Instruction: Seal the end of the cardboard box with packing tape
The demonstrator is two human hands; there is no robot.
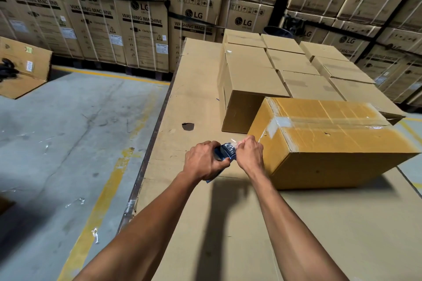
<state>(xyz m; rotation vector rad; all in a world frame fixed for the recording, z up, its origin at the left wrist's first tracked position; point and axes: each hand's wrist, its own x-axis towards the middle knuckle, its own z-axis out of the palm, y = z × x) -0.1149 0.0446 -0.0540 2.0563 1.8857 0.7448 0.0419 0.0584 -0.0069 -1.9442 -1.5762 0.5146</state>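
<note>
A yellowish cardboard box (338,143) lies on a cardboard-covered table (228,223), its left end toward my hands. Clear tape runs along its top seam and folds over the left end. My left hand (203,161) grips a blue tape dispenser (225,151), mostly hidden under the fingers. My right hand (250,151) pinches the clear tape's free end just beside the dispenser, close to the lower left corner of the box.
Several plain closed boxes (285,68) stand in rows behind the yellowish box. Stacked washing machine cartons (137,25) wall the back. The table's left edge (146,166) drops to a concrete floor with yellow lines. A flattened carton (22,68) lies at far left.
</note>
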